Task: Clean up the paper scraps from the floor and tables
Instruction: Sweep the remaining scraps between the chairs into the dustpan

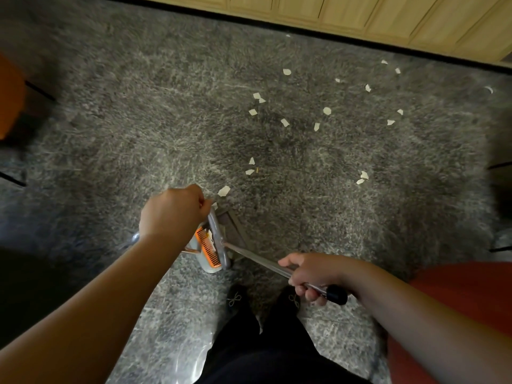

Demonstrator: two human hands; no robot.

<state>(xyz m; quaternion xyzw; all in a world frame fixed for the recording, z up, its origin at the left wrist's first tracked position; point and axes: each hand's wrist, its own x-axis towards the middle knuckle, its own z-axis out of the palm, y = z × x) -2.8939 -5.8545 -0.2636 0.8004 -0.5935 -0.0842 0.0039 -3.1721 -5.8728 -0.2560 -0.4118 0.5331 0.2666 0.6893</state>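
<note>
Several small white paper scraps [284, 122] lie scattered over the grey speckled floor [138, 120], mostly ahead and to the right. One scrap [224, 190] lies just beyond my left hand. My left hand [173, 212] is closed in a fist above a grey dustpan with an orange comb edge [208, 249]; its handle is hidden under the fist. My right hand [311, 274] grips the metal broom handle [257, 259], near its black end cap [336, 294]. The grey broom head [235, 228] rests on the floor beside the dustpan.
A light wooden cabinet front [388, 15] with a dark base strip runs along the far edge. An orange chair [9, 98] stands at the left, and a red-orange seat [465, 314] at the lower right. My dark shoes [289, 299] stand just behind the broom.
</note>
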